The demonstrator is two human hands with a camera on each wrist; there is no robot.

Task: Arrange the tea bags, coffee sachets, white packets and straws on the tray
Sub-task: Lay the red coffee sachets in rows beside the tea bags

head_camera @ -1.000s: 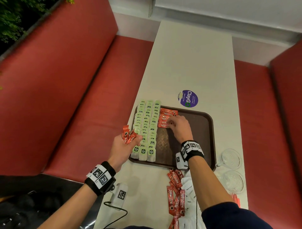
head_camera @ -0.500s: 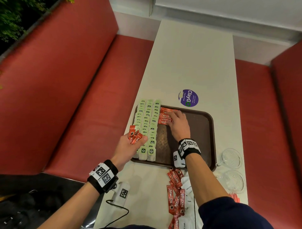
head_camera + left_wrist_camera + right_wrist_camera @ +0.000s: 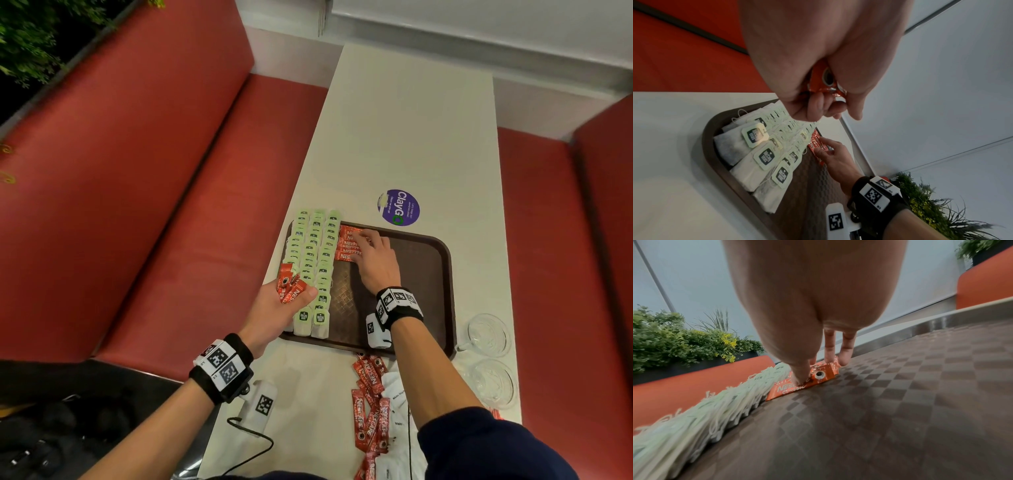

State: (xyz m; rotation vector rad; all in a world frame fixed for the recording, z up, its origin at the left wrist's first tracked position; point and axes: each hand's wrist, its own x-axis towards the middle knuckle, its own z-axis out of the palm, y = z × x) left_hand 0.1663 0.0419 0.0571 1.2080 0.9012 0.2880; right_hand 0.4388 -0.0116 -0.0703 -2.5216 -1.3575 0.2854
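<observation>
Red Nescafé sachets on tray [image 3: 349, 245]: my right hand [image 3: 375, 262], fingers flat, squares them beside tea-bag rows [image 3: 313, 260] on brown tray [image 3: 424, 294]. Left hand [image 3: 279, 308] grips spare sachet bunch [image 3: 290, 287]. Next, prob.: feed one across, lay below column.

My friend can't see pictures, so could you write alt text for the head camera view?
Two hands work over a brown tray on a white table: the right hand presses red coffee sachets flat beside rows of green-tagged tea bags, while the left hand holds more sachets. Loose sachets and white packets lie near the tray.
</observation>
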